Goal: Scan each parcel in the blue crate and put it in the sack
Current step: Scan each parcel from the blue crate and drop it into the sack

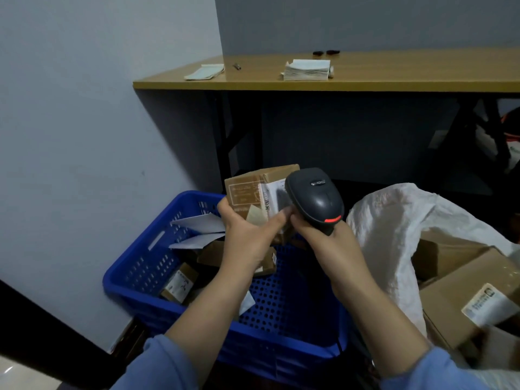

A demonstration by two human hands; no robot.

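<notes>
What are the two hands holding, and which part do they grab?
The left hand grips the brown parcel by its lower end, above the blue crate. The right hand holds the black scanner by its handle.

Light blue sleeves are worn on both arms. The left sleeve [163,364] and the right sleeve [441,372] are made of plain, soft cloth and are seen ending near the elbows. The left hand [247,240] and the right hand [332,249] are left bare.
</notes>
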